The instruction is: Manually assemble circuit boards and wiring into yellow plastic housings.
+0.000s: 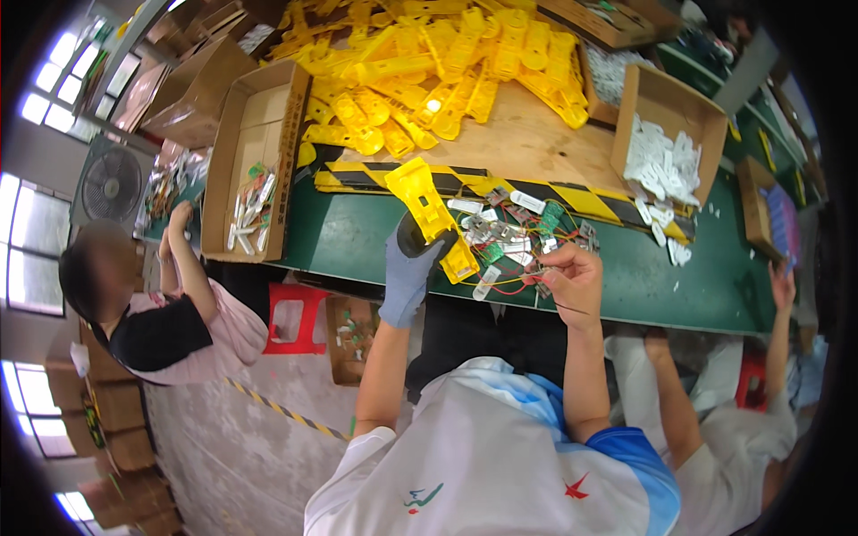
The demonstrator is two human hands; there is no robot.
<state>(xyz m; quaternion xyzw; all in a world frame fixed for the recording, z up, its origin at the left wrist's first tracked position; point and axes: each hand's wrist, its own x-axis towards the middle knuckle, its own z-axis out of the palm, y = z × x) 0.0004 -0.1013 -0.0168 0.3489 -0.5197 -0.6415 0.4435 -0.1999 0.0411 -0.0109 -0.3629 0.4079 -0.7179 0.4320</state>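
My left hand (pixel 411 266), in a grey-blue glove with dark fingertips, is closed round a long yellow plastic housing (pixel 433 220). The housing is tilted over the front edge of the green table (pixel 617 298). My bare right hand (pixel 571 275) is closed in a pinch on thin wires (pixel 513 291), some red and some dark. Yellow and red wires run between the two hands. Behind them lies a pile of small circuit boards (pixel 551 216) and white plastic pieces (pixel 527 202). Where the wires end is too small to tell.
Many yellow housings (pixel 465 54) are heaped on a wooden board edged with striped tape (pixel 590 200). Cardboard boxes of parts stand left (pixel 293 161) and right (pixel 708 116). One person sits at the left (pixel 170 330), another at the right (pixel 728 429). A red stool (pixel 295 347) stands below.
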